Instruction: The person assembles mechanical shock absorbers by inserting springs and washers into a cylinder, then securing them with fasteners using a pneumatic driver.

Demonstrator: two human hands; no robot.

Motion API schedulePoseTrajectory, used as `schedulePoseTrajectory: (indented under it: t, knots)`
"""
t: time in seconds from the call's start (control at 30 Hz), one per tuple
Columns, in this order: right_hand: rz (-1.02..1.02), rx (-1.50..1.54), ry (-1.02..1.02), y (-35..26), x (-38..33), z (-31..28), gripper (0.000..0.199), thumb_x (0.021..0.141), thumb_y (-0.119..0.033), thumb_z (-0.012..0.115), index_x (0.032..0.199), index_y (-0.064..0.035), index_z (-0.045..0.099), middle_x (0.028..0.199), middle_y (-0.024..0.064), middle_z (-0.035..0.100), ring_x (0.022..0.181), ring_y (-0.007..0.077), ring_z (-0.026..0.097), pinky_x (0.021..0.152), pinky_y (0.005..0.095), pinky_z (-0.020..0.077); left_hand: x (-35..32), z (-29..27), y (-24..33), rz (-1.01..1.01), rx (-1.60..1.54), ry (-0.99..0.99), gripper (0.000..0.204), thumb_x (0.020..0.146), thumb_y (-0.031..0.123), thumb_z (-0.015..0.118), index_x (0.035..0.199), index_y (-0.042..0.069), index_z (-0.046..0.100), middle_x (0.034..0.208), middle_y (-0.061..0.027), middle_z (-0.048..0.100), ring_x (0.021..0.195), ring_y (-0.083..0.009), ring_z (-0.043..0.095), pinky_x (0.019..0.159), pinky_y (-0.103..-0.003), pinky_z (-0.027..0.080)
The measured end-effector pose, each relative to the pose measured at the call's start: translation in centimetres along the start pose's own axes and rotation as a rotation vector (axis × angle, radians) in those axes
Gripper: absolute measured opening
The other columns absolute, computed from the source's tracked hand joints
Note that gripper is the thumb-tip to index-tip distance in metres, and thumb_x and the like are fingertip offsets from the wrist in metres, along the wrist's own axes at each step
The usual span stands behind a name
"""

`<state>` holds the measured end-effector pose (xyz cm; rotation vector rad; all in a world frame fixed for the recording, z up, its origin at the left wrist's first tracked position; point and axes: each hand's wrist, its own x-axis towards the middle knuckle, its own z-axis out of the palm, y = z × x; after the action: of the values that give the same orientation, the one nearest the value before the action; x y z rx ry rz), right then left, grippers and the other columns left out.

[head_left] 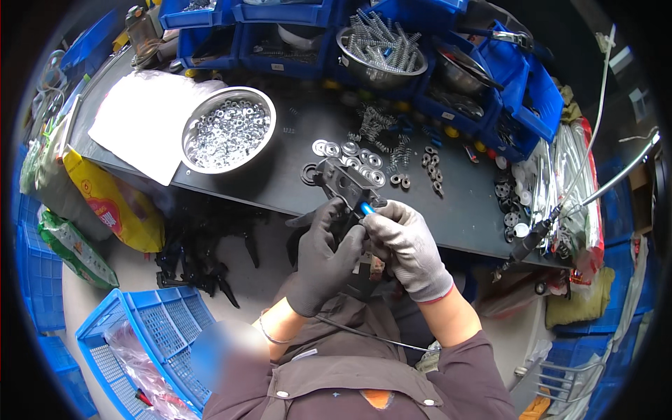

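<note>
My left hand (327,255), in a dark grey glove, is closed around a black bracket-like part (348,183) with an open frame at its top. My right hand (408,246), in a light grey glove, pinches a small blue cylindrical piece (367,208) against the side of that part. Whether the blue piece sits inside the part cannot be made out. Just beyond my hands, on the dark table, lie round metal discs (364,159). Farther back are loose springs (378,124), and to the right are small metal rings (432,166).
A steel bowl of nuts (231,133) stands at left beside a white sheet (133,119). Along the back are blue bins (283,59) and a bowl of springs (383,52). A cable-like tool (532,241) hangs at right. Black parts (199,245) lie below the table edge; a blue crate (150,336) is lower left.
</note>
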<state>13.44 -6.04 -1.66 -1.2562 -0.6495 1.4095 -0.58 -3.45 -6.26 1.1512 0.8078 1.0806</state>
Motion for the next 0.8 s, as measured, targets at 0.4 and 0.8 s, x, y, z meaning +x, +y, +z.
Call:
schedulePoseTrajectory:
  t: [0.4, 0.8]
  knots:
    - [-0.041, -0.444, 0.014, -1.0, 0.0, 0.2, 0.014, 0.087, -0.010, 0.069, 0.091, 0.0024, 0.065, 0.078, 0.0048, 0.067, 0.062, 0.0060, 0.061, 0.054, 0.0218, 0.0490, -0.5, -1.1, -1.1, 0.037, 0.111, -0.032, 0.045, 0.091, 0.014, 0.062, 0.128, -0.006, 0.047, 0.102, -0.0131, 0.067, 0.090, -0.0093, 0.062, 0.078, -0.026, 0.052]
    - [-0.214, -0.010, -0.042, 1.5, -0.6, 0.7, 0.012, 0.084, -0.003, 0.071, 0.094, 0.0022, 0.067, 0.084, 0.0045, 0.070, 0.071, 0.0072, 0.065, 0.063, 0.0211, 0.0526, -1.0, -0.7, -3.1, 0.143, 0.063, 0.062, 0.025, 0.099, 0.017, 0.054, 0.120, 0.004, 0.051, 0.076, 0.0048, 0.055, 0.060, -0.0001, 0.046, 0.051, -0.016, 0.034]
